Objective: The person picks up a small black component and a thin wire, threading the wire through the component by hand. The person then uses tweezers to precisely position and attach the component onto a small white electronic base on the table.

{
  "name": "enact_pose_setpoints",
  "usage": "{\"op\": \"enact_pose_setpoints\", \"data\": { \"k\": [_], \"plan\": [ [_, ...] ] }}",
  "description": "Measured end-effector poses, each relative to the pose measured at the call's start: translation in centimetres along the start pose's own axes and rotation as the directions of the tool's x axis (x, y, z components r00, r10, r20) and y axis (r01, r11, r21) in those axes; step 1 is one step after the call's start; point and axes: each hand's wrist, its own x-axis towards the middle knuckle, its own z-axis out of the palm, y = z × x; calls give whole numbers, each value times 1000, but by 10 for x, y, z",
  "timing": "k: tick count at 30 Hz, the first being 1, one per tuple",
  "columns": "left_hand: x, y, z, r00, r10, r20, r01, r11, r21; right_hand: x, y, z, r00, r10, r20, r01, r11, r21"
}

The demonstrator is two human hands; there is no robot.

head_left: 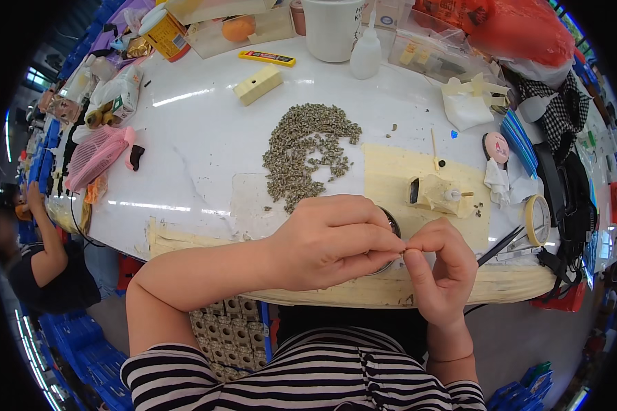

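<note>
Over the table's front edge my left hand (pixel 339 240) reaches to the right, its thumb and fingers pinched together. My right hand (pixel 442 264) meets it fingertip to fingertip, also in a pinch. Something tiny and dark shows between the fingertips, too small to name. Partly hidden behind my left hand is a round, dark-rimmed container (pixel 393 226). A loose heap of small metal parts (pixel 288 151) lies on the white table just beyond my left hand. To the right, a small tape-wrapped box (pixel 435 194) with a white nozzle rests on yellowish paper (pixel 391 164).
Dark tweezers (pixel 502 245) and a tape roll (pixel 537 220) lie right of my right hand. A cream block (pixel 258 85), a yellow knife case (pixel 267 58), a squeeze bottle (pixel 366 55) and a white bucket (pixel 331 31) stand farther back. Another person (pixel 48 267) sits at left.
</note>
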Motion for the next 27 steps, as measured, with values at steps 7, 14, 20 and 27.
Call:
{"op": "enact_pose_setpoints", "data": {
  "k": [7, 14, 20, 27],
  "plan": [
    [0, 1, 0, 997, 67, -24, -65, 994, 88, -1, -1, 4, 987, -147, -66, 134, 975, -177],
    [0, 2, -1, 999, -28, 17, 29, 996, -87, -2, 1, 1, 998, -58, 10, 58, 998, -17],
    [-1, 3, 1, 1000, -30, 1, 30, 997, -71, -3, 0, 1, 991, -129, -31, 126, 988, -86],
    [0, 3, 0, 999, -39, -5, 38, 993, -116, -2, 2, 2, 993, -118, -7, 118, 992, -53]
  ]
}}
